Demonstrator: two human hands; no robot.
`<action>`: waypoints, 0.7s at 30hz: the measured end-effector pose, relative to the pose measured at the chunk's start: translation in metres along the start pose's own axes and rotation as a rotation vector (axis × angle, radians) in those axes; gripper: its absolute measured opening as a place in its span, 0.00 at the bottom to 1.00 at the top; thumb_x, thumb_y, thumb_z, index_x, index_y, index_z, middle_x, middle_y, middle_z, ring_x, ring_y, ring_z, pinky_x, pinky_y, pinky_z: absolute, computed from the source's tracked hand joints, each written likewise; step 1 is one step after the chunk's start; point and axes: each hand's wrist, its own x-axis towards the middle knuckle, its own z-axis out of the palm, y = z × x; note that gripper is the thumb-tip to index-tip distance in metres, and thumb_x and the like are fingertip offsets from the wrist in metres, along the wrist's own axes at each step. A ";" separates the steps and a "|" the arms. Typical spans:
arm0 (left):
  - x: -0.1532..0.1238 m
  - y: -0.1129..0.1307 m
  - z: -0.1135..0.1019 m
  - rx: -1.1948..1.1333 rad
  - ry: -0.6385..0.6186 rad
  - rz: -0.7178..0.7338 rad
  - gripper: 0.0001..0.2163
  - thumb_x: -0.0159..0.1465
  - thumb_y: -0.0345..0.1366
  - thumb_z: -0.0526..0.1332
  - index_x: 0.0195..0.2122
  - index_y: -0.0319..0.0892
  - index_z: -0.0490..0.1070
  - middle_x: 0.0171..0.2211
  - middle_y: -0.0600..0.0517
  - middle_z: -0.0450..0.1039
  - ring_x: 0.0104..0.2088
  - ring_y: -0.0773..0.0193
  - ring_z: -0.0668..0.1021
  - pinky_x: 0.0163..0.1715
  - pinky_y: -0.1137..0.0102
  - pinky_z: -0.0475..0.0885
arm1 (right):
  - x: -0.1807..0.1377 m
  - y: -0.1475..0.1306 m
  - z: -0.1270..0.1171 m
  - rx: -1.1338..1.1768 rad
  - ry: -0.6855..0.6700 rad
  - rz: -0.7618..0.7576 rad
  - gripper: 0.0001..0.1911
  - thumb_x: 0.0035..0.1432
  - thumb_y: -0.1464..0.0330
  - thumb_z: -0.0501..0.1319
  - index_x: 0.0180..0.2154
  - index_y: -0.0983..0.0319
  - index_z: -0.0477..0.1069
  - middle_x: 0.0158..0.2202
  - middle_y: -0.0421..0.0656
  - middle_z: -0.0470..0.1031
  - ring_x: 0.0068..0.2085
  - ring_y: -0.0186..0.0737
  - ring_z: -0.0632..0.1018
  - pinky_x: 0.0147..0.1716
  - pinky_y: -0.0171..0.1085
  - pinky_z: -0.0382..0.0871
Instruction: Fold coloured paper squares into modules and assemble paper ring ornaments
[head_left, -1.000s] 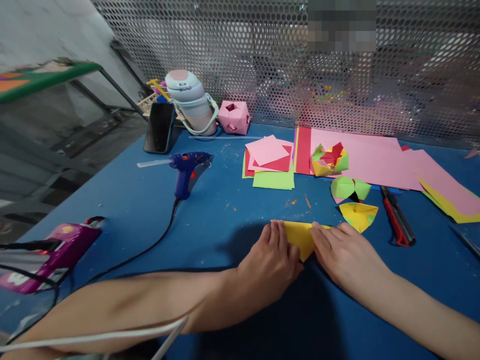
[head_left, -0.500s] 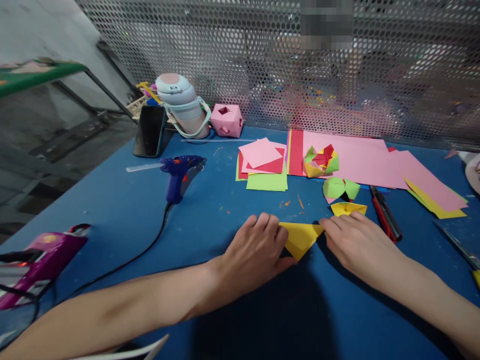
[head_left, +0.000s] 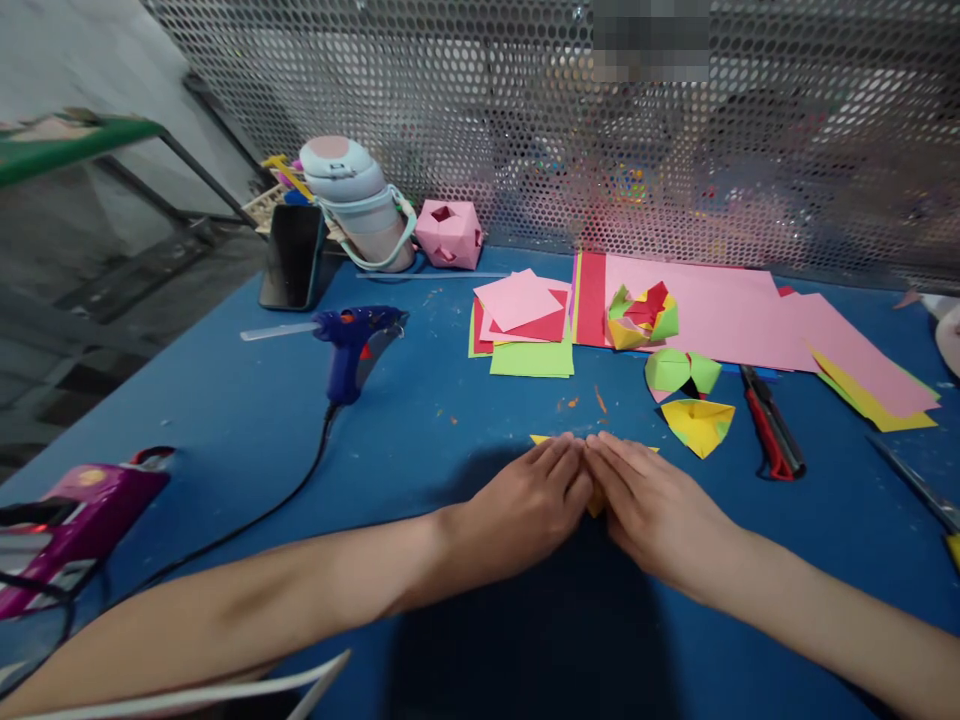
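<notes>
My left hand (head_left: pixel 531 503) and my right hand (head_left: pixel 651 505) lie side by side, fingers stretched flat, pressing down on a folded yellow paper (head_left: pixel 538 439) on the blue table (head_left: pixel 225 420). The hands cover almost all of the paper; only small yellow corners show at the fingertips and between the hands. Just right of my right hand lies a folded yellow and green paper piece (head_left: pixel 698 423), with a green folded piece (head_left: pixel 679 371) behind it.
A blue glue gun (head_left: pixel 348 338) with a black cord lies at the left. Stacked coloured paper squares (head_left: pixel 525 325), large pink sheets (head_left: pixel 720 315), a multicoloured folded piece (head_left: pixel 641 315), a red cutter (head_left: pixel 772 421), a pink paper cube (head_left: pixel 448 233), a bottle (head_left: pixel 352 200) and a phone (head_left: pixel 291 256) stand behind. A purple device (head_left: pixel 82 510) sits at the near left.
My hands were apart with the yellow triangle showing between them; they have come together and now cover it, fingers flat on the paper.
</notes>
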 end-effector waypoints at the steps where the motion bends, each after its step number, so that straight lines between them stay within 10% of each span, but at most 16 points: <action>1: 0.000 0.001 0.000 0.027 -0.004 -0.006 0.14 0.62 0.29 0.53 0.47 0.27 0.63 0.46 0.34 0.70 0.49 0.49 0.73 0.48 0.60 0.69 | -0.002 -0.001 0.000 -0.053 -0.015 0.009 0.23 0.51 0.77 0.51 0.50 0.80 0.65 0.49 0.63 0.70 0.51 0.57 0.71 0.45 0.49 0.70; 11: 0.006 -0.022 -0.003 -0.046 -0.066 -0.073 0.06 0.64 0.30 0.50 0.33 0.38 0.65 0.28 0.49 0.69 0.28 0.62 0.72 0.27 0.69 0.68 | -0.001 0.008 -0.031 -0.175 -0.221 0.229 0.20 0.55 0.71 0.55 0.48 0.74 0.69 0.39 0.57 0.77 0.38 0.54 0.78 0.43 0.51 0.69; 18: 0.011 -0.034 0.002 -0.544 0.203 -0.546 0.06 0.61 0.29 0.50 0.28 0.39 0.63 0.26 0.51 0.67 0.26 0.67 0.70 0.27 0.73 0.66 | 0.007 0.024 -0.026 0.256 0.177 0.463 0.37 0.59 0.54 0.53 0.62 0.68 0.45 0.62 0.57 0.53 0.61 0.56 0.58 0.53 0.55 0.60; 21: 0.014 -0.025 -0.003 -0.910 0.122 -0.761 0.03 0.59 0.31 0.53 0.29 0.39 0.63 0.22 0.54 0.67 0.22 0.69 0.71 0.21 0.75 0.65 | 0.011 0.023 -0.013 0.658 0.228 0.632 0.38 0.58 0.59 0.56 0.63 0.61 0.39 0.64 0.53 0.48 0.61 0.51 0.59 0.52 0.51 0.64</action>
